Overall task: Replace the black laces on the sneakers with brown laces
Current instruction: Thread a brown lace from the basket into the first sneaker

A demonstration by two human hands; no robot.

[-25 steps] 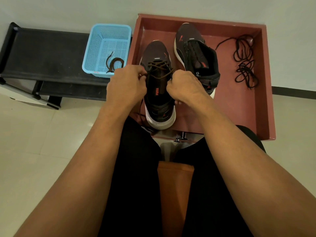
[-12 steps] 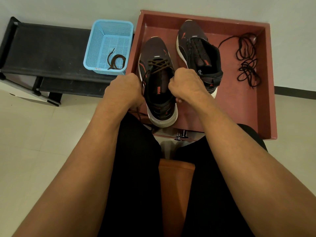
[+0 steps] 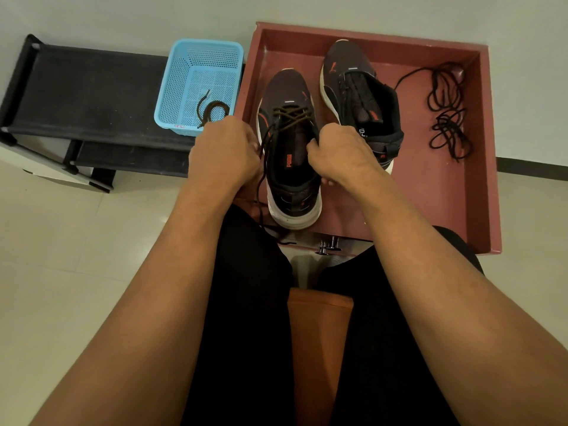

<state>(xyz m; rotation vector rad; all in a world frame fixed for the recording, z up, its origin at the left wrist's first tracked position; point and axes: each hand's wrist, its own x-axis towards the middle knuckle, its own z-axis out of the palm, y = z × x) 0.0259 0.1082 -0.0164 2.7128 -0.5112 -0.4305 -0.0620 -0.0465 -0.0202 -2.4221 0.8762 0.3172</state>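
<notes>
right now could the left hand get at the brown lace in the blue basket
Probably yes. The spare brown lace lies uncovered in the open blue basket just beyond the left hand. But its fingers seem to pinch the threaded lace on the sneaker, so it must let go first.

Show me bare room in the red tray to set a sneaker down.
Bare: the near right corner of the red tray, bordered by the black laces and the unlaced sneaker. Crowded: the left half, where left hand and right hand work at the brown-laced sneaker.
</notes>
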